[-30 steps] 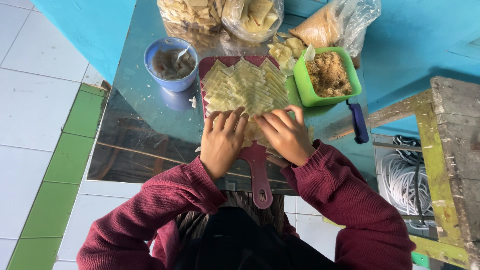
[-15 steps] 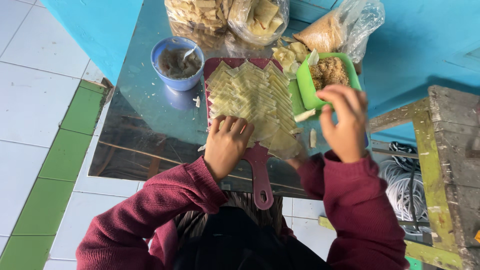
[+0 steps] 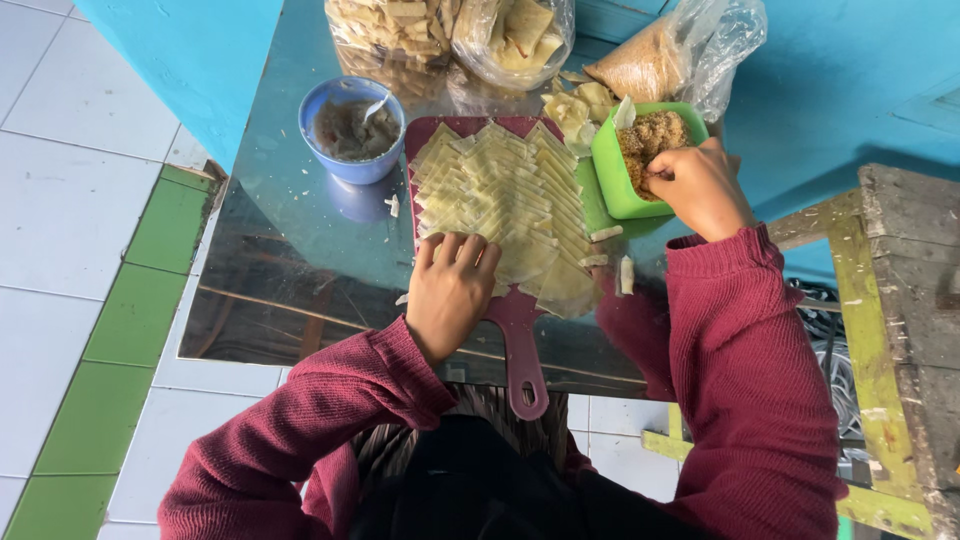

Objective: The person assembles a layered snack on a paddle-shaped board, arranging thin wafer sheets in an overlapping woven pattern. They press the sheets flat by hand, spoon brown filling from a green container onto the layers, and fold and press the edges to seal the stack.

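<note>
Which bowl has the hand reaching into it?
The square green plastic bowl of brown crumbly filling: the right hand dips in. The round blue bowl sits untouched, a spoon inside.

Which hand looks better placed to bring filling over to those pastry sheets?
The right hand: its fingers are already in the green tub of filling, while the left hand lies flat on the sheets.

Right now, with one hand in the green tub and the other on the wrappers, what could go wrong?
The board sticks out past the table edge, so a nudge from the left hand might tip it. The right hand could drop filling on the way across. The wrappers overlap and may stick together.
</note>
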The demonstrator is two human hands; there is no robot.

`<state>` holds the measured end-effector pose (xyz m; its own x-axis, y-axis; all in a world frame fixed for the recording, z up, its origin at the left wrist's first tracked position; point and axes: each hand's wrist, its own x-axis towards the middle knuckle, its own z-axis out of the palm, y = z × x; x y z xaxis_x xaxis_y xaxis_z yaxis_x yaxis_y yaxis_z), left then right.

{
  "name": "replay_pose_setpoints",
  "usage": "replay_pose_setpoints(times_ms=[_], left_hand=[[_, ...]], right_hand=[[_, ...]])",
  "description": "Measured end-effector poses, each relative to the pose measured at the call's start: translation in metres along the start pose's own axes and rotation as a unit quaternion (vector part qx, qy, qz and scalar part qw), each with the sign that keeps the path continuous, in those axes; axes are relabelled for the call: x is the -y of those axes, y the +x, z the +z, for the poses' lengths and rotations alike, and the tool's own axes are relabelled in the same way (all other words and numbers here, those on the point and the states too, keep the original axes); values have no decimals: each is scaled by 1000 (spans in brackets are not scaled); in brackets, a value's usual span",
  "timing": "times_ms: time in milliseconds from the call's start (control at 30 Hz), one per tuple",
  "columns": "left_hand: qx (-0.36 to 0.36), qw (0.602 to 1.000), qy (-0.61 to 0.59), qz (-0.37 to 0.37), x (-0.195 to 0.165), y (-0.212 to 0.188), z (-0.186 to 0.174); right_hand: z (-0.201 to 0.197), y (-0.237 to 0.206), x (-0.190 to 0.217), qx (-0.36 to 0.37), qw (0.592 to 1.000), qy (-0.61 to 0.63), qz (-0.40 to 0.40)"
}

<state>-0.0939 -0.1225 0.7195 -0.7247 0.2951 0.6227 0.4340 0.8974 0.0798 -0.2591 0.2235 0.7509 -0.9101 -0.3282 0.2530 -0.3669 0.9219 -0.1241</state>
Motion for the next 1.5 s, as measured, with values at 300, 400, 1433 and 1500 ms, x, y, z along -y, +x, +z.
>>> replay_pose_setpoints(times_ms=[300, 400, 1433, 1500], left_hand=[[6, 999, -9, -33, 10, 6, -7], [-6, 999, 1, -33, 8, 9, -8], [23, 998, -12, -65, 8, 40, -22], [26, 998, -21, -60, 10, 42, -23]], right_hand=[[-33, 9, 35, -71, 996, 18, -43], [-57, 11, 49, -99, 991, 54, -74], [-10, -21, 164, -98, 951, 162, -245], [-13, -20, 163, -104, 951, 142, -253]])
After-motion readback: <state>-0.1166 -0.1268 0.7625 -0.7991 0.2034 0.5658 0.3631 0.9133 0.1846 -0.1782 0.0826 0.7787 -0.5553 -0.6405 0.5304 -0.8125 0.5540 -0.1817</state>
